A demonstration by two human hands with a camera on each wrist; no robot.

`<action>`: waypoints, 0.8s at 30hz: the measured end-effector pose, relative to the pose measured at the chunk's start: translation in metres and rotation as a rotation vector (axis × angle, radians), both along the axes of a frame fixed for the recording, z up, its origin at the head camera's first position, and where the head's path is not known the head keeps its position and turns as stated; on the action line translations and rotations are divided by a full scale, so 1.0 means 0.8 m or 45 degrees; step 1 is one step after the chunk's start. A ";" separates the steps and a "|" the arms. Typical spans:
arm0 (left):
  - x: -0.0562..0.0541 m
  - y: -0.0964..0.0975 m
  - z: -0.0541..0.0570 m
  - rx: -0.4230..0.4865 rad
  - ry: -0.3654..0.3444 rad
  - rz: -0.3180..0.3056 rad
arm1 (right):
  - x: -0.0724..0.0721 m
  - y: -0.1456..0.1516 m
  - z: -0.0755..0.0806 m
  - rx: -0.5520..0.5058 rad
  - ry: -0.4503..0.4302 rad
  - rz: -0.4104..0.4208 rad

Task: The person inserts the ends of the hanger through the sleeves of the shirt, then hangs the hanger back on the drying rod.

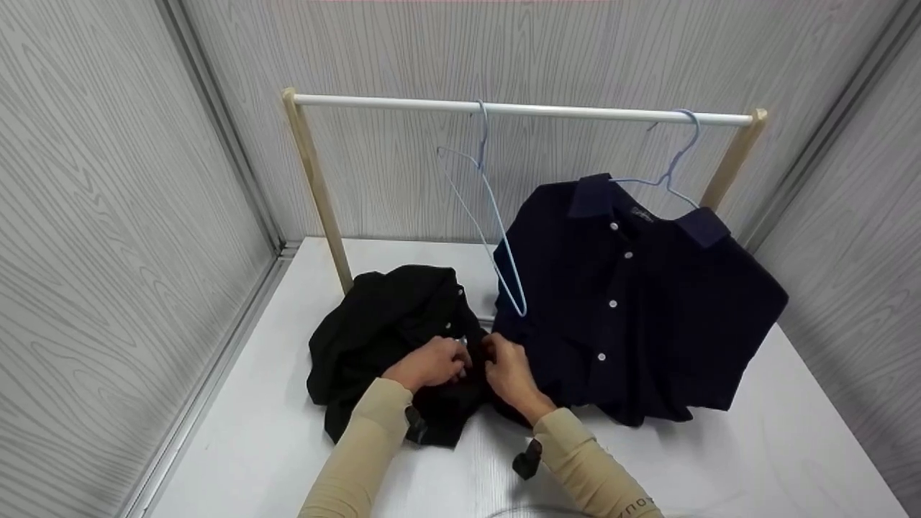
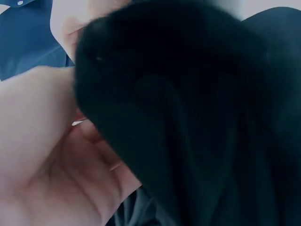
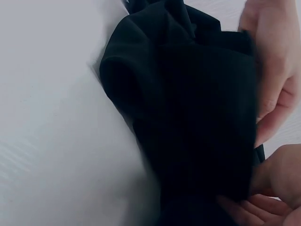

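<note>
A black shirt (image 1: 388, 309) lies bunched on the white table, with small light buttons along one edge. My left hand (image 1: 435, 362) pinches its fabric near the middle; in the left wrist view, dark cloth (image 2: 178, 108) covers most of that hand's fingers. Close by on the right, my right hand (image 1: 511, 370) grips the same garment at its right edge, fingers curled in. Seen from the right wrist, a dark fold (image 3: 202, 108) hangs beside both hands, hiding some fingertips.
A white rail (image 1: 388, 104) on wooden posts spans the back. From it hang a bare light-blue hanger (image 1: 504, 237) and another hanger (image 1: 669, 173) with a navy shirt (image 1: 561, 288), whose lower part rests on the table (image 1: 237, 446). Panelled walls enclose the sides and back.
</note>
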State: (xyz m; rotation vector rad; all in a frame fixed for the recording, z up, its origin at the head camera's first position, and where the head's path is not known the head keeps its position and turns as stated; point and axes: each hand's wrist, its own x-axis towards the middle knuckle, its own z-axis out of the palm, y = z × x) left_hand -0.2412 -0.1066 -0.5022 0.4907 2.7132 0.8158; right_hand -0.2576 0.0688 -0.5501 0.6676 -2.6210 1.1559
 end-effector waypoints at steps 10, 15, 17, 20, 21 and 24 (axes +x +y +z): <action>-0.035 0.015 0.012 -0.248 0.693 -0.214 | -0.001 0.010 0.016 -0.102 0.192 0.104; -0.047 0.017 0.021 -0.523 0.713 -0.258 | -0.001 0.017 0.024 -0.164 0.176 0.123; -0.052 0.014 0.024 -0.600 0.748 -0.258 | -0.004 0.023 0.026 -0.183 0.189 0.110; -0.059 0.005 0.027 -0.650 0.852 -0.239 | -0.009 0.033 0.029 -0.229 0.205 0.080; -0.061 0.001 0.027 -0.658 0.885 -0.225 | -0.011 0.036 0.030 -0.243 0.211 0.067; -0.066 -0.014 0.030 -0.704 0.979 -0.171 | -0.017 0.048 0.033 -0.279 0.234 0.036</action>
